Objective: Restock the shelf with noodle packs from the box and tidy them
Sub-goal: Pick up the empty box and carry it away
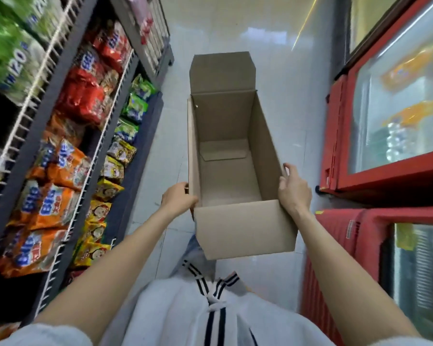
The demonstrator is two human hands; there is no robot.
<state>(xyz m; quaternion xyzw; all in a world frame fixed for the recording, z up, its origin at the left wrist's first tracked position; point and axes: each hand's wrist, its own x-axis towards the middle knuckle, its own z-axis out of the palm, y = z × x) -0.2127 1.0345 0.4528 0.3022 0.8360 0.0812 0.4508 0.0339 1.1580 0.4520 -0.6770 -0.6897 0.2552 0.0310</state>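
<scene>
From the head view we are holding the cardboard box [231, 156] over the aisle floor, its flaps open; our left hand [178, 198] is curling its fingers round the nine o'clock wall; our right hand [294, 188] is gripping the three o'clock wall; noodle packs [60, 171] are filling the shelf [145, 136] at nine o'clock; red coolers [390, 116] are standing at three o'clock.
</scene>
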